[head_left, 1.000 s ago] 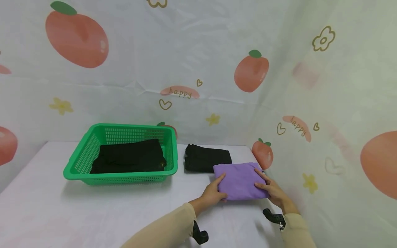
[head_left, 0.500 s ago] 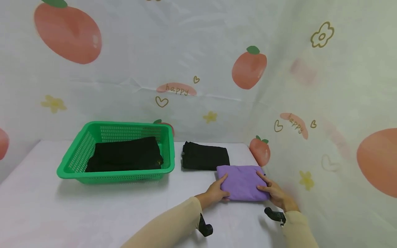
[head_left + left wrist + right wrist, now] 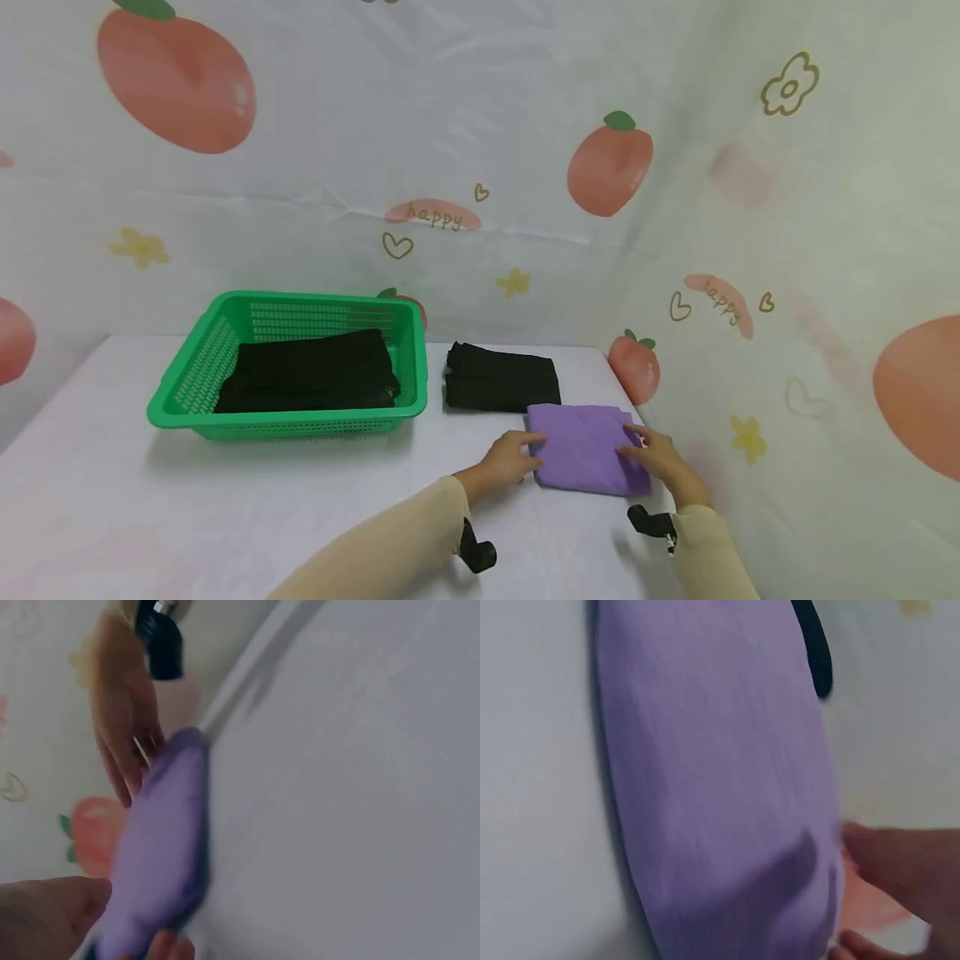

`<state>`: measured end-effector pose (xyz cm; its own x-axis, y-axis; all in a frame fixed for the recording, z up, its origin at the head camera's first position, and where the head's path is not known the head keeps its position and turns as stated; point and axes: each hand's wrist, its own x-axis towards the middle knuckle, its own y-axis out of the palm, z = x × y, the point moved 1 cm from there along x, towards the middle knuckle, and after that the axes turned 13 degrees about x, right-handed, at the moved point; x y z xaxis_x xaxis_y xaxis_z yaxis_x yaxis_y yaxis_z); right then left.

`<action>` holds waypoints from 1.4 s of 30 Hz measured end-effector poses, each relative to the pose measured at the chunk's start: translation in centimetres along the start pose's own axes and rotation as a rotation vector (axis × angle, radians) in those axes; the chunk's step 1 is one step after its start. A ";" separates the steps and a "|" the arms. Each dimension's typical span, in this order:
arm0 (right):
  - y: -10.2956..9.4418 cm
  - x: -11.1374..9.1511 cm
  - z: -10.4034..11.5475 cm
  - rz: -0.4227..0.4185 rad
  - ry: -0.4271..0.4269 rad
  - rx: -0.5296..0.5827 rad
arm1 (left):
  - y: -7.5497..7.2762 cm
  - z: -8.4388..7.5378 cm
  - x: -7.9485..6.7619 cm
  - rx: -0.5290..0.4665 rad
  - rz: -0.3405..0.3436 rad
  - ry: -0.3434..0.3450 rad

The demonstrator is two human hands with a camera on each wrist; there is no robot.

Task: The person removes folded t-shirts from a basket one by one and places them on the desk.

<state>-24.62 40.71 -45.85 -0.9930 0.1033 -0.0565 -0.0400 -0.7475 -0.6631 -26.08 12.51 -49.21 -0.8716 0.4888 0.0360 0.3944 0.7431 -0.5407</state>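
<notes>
A folded purple cloth (image 3: 585,450) lies flat on the white-covered table in the head view. At its left edge is my left hand (image 3: 504,461), thumb and forefinger spread apart with their tips at the fabric. My right hand (image 3: 666,462) is at the opposite edge, its fingers reaching over the cloth's border. The left wrist view shows the cloth (image 3: 161,840) side-on, fairly thick, between both hands. In the right wrist view, fingers (image 3: 900,862) sit close beside the cloth's edge and cast a shadow over it.
A green plastic basket (image 3: 285,422) holding folded black cloth (image 3: 307,375) stands on the left. Another folded black cloth (image 3: 502,381) lies just behind the purple one. A fruit-patterned curtain (image 3: 495,108) encloses the back and right side.
The purple cloth has moved slightly toward the near side and now lies flat on the table. Both hands have loosened from its edges; the left has drawn back a little to the left.
</notes>
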 end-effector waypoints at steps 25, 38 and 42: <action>24.0 3.2 27.3 0.347 -0.438 0.425 | -33.4 11.6 -12.2 0.511 -0.485 -0.122; 29.8 6.3 28.9 0.359 0.032 0.464 | -34.8 16.3 -11.7 0.319 -0.116 -0.405; 30.4 7.0 28.6 0.319 0.081 0.476 | -34.7 16.8 -11.1 0.256 -0.082 -0.406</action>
<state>-35.96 -0.10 -45.04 -0.9532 -0.1396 -0.2682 0.1959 -0.9609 -0.1958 -34.94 -26.39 -45.02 -0.9601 0.1777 -0.2158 0.2796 0.6109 -0.7407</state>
